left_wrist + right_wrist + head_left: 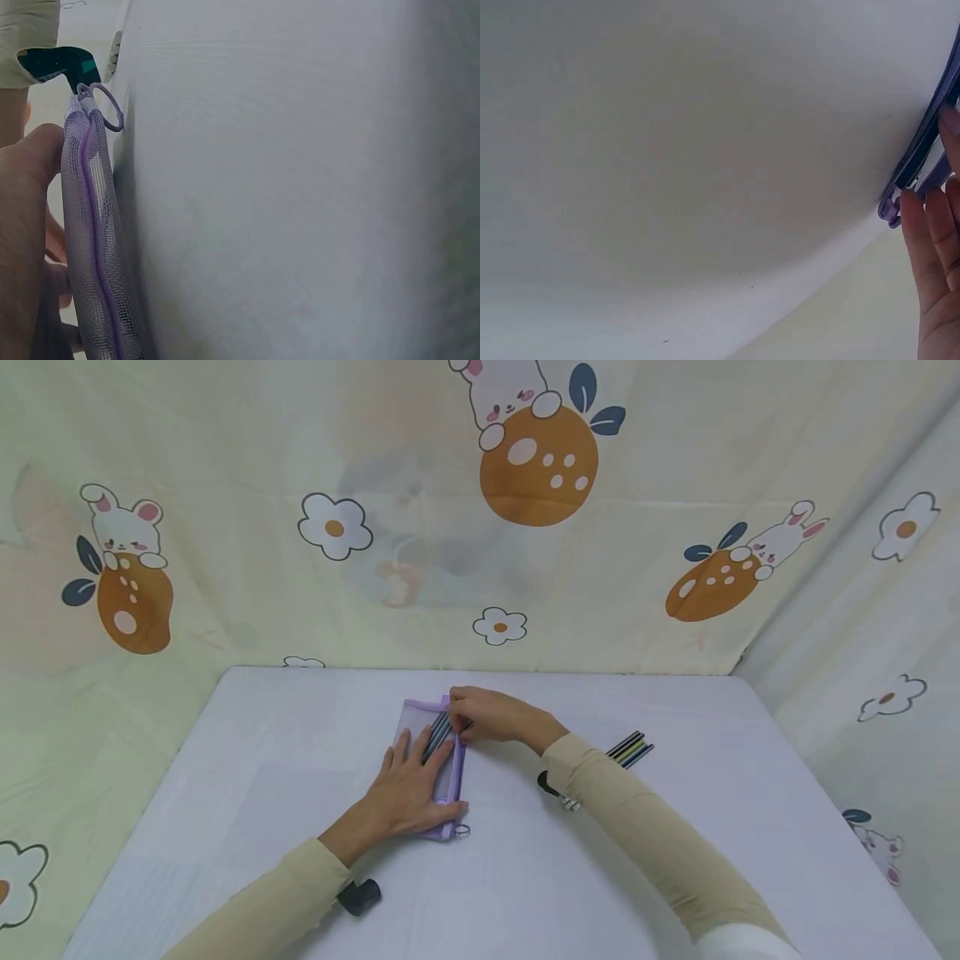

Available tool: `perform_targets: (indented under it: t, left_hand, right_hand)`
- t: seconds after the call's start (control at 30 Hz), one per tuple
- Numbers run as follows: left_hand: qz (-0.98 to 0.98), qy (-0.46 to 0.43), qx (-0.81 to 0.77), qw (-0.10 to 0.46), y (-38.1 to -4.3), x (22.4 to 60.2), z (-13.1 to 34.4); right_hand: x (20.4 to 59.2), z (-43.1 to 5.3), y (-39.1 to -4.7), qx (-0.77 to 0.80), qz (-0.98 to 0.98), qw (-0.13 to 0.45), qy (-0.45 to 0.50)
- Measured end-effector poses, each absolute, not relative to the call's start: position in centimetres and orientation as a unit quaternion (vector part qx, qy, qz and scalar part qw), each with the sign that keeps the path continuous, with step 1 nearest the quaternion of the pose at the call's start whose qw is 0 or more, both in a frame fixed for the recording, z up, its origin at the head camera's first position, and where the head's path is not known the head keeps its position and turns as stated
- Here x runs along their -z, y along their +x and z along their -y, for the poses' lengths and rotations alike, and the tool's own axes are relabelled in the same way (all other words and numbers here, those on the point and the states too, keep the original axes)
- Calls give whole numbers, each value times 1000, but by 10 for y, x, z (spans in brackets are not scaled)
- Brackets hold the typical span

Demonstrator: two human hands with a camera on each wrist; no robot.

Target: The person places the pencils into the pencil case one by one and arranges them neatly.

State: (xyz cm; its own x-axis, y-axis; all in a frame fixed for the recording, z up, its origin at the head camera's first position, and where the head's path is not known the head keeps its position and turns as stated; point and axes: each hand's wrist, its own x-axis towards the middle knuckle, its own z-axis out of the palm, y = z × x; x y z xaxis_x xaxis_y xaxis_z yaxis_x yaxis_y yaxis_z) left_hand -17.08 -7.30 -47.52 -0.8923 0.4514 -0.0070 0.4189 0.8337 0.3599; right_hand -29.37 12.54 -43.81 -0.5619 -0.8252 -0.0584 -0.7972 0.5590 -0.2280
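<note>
A purple mesh zipper pouch [452, 777] lies on the table, with several dark pencils [437, 739] showing through its mesh. My left hand [408, 789] rests on it with fingers spread, its thumb across the zipper edge. In the left wrist view, the zipper side of the pouch [94, 225] runs beside that hand, a ring at its end. My right hand [491, 717] is at the far end of the pouch's zipper edge, fingers bent. Seen from the right wrist, its fingers [926, 247] pinch around the dark pencil ends at the pouch's opening.
More pencils [630, 750] lie to the right on the white table [300, 752], partly hidden under the right sleeve [652, 835]. A cream curtain [225, 568] with bunny and flower prints hangs behind the table and along both sides.
</note>
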Motion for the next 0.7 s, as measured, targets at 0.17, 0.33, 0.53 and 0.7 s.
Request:
perform_targets:
  t: [0.17,0.33,0.53,0.7]
  left_hand:
    - [-956,226,-181,50,-171,475,73]
    - [-957,226,-177,51,-171,476,73]
    - [-958,226,-172,45,-171,475,73]
    - [-958,222,-174,47,-171,474,74]
  right_hand:
    - [439,-123,-297,38,-887,46,-459]
    - [440,-120,-301,-10,-893,18,-450]
    - [441,-117,-303,-79,-905,-18,-418]
    - [440,-122,-301,-56,-920,1,-388]
